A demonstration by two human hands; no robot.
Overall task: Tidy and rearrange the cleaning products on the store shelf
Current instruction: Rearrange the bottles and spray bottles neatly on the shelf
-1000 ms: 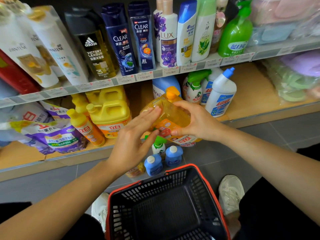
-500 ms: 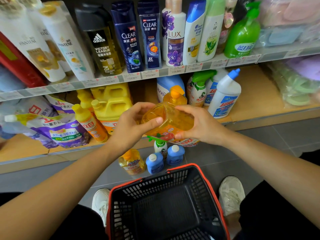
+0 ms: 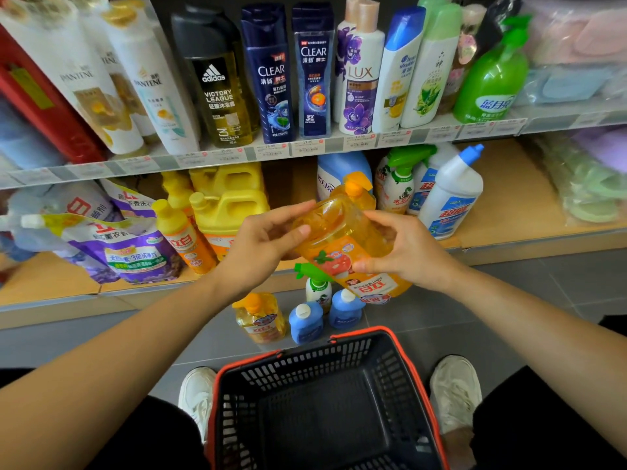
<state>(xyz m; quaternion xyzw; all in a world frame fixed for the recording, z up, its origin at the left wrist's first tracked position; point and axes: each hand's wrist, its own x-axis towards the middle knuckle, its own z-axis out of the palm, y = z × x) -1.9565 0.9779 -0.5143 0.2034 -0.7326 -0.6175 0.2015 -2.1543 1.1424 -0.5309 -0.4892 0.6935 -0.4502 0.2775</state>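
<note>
At the centre of the frame an orange detergent bottle [image 3: 342,239] is held tilted in front of the lower shelf [image 3: 509,208], its cap pointed toward the shelf. It is grasped on one side by the left hand [image 3: 268,245] and on the other by the right hand [image 3: 407,256], with fingers curled round it. At the bottom centre a black basket [image 3: 322,364] is seen on the floor, with a small yellow bottle [image 3: 261,322] just beyond it.

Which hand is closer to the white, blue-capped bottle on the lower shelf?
Right. The right hand sits just below-left of the white bottle; the left hand is farther left, across the held orange bottle.
</note>
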